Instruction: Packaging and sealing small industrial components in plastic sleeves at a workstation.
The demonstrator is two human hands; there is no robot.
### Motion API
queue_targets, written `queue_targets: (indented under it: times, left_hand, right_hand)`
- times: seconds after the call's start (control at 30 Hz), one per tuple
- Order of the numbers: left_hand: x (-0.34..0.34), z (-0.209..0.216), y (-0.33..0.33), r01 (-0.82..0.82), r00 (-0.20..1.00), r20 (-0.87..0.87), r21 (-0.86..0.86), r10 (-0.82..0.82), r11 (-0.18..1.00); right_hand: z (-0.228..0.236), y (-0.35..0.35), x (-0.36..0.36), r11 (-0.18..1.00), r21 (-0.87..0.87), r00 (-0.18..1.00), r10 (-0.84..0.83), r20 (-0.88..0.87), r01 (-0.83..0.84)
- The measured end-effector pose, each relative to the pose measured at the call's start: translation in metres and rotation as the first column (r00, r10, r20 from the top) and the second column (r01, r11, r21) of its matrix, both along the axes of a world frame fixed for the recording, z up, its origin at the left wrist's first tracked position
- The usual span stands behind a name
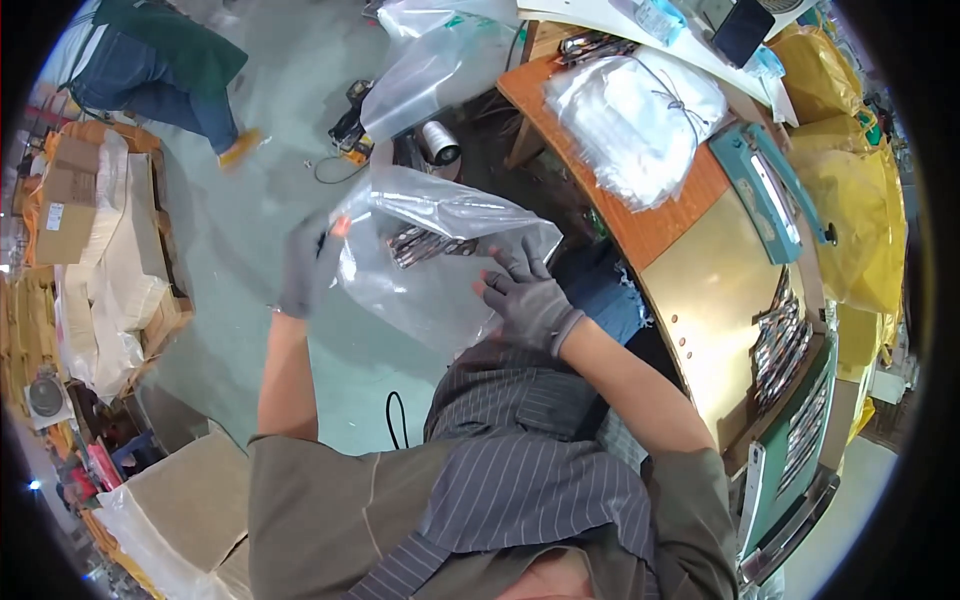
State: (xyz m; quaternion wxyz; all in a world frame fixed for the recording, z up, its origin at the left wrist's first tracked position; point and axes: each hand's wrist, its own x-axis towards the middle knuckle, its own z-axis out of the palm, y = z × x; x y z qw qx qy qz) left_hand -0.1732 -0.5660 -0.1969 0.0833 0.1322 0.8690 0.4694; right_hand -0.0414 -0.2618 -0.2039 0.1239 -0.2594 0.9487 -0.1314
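A large clear plastic bag [400, 300] hangs open in front of me. Inside it lies a bundle of slim, shiny dark metal pieces [425, 246], whose exact kind I cannot make out. My left hand [308, 262], in a grey glove with bare fingertips, is closed on the bag's left edge. On the other side, my right hand [528, 302], gloved the same way, has its fingers apart at the bag's right side, close to the metal pieces. It grips nothing that I can see.
To the right, a workbench [720, 260] bears a stack of clear bags [640, 120], a green bag sealer [762, 190] and rows of metal pieces [782, 340]. Cartons [70, 190] stand at left. A cordless power tool [350, 130] lies on the floor; another person [160, 70] is at far left.
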Motion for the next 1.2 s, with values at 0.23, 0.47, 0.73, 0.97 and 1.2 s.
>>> queue_targets:
  times: [0.23, 0.47, 0.73, 0.97, 1.2]
  left_hand:
    - [-0.056, 0.052, 0.094, 0.042, 0.768, -0.430, -0.706, -0.475, 0.707]
    - [-0.145, 0.061, 0.076, -0.125, 0.795, -0.572, -0.479, -0.201, 0.869]
    - [-0.129, 0.073, 0.117, 0.039, 0.777, -0.494, -0.582, -0.391, 0.812]
    - [-0.073, 0.142, 0.226, 0.351, 0.859, -0.430, 0.097, -0.278, 0.931]
    - [0.028, 0.120, 0.407, 0.801, 0.551, -0.403, 0.011, -0.730, 0.599]
  right_hand:
    - [0.004, -0.002, -0.009, 0.999, 0.004, 0.936, 0.048, -0.348, -0.050]
    - [0.045, 0.007, -0.030, 0.999, -0.037, 0.832, 0.004, -0.554, -0.030]
    - [0.026, 0.036, 0.002, 0.991, -0.074, 0.909, -0.130, -0.397, 0.110]
    - [0.039, 0.145, 0.056, 0.667, -0.390, 0.590, -0.744, -0.314, 0.634]
    - [0.085, 0.341, 0.220, 0.082, -0.369, -0.075, -0.916, -0.394, 0.926]
